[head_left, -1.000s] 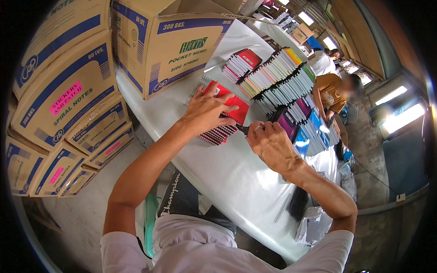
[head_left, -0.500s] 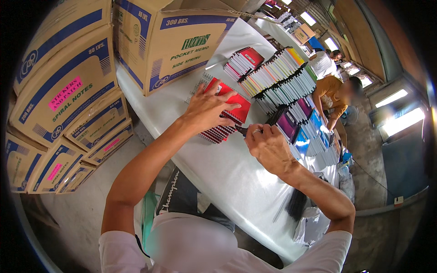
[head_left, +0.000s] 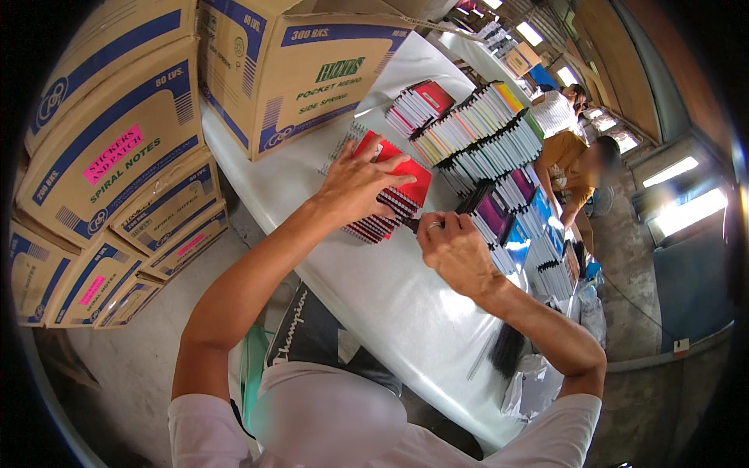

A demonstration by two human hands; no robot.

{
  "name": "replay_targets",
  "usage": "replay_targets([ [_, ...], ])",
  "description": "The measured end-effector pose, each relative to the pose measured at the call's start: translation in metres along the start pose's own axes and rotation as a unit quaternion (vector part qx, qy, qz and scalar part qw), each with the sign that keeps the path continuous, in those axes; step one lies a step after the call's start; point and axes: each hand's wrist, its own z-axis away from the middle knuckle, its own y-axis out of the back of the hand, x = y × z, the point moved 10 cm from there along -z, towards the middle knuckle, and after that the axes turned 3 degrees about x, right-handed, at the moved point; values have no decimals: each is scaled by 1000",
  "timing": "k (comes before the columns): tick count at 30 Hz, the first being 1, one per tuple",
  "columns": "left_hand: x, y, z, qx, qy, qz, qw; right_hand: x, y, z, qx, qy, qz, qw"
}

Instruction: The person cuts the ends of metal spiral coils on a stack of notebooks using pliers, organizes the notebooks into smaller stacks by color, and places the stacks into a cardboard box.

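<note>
My left hand (head_left: 355, 187) rests with fingers spread on a stack of red-covered spiral notebooks (head_left: 415, 181), whose black spiral bindings face me. Just right of the stack, my right hand (head_left: 459, 256) is closed, a ring on one finger. A small dark tool (head_left: 409, 223) sticks out of its grip toward the bindings at the stack's near right corner. Most of that tool is hidden by the fingers, so its exact kind cannot be made out.
Rows of stacked spiral notebooks (head_left: 484, 156) fill the table (head_left: 351, 273) beyond my right hand. An open carton (head_left: 320, 86) stands at the far left, beside piled cartons (head_left: 117, 148). Loose black spirals (head_left: 509, 347) lie near a plastic bag (head_left: 533, 386). Co-workers (head_left: 573, 164) are at the right.
My right hand has shifted slightly, with the dark tool still at the bindings. My left hand stays spread on the red stack. A co-worker behind has moved a little.
</note>
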Motion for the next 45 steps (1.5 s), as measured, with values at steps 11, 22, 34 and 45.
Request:
replay_targets([
  [11,2,-3,-1,4,-2,18,1000,9,13,11,163,123,-4,979],
  [22,8,0,5,18,-34,-33,999,13,33,7,176,42,-49,982],
  [34,1,-2,6,16,-13,-17,1000,-9,-5,-7,13,-6,-21,1000],
  [45,7,-4,4,19,-26,-24,999,-12,15,3,176,130,-46,975],
])
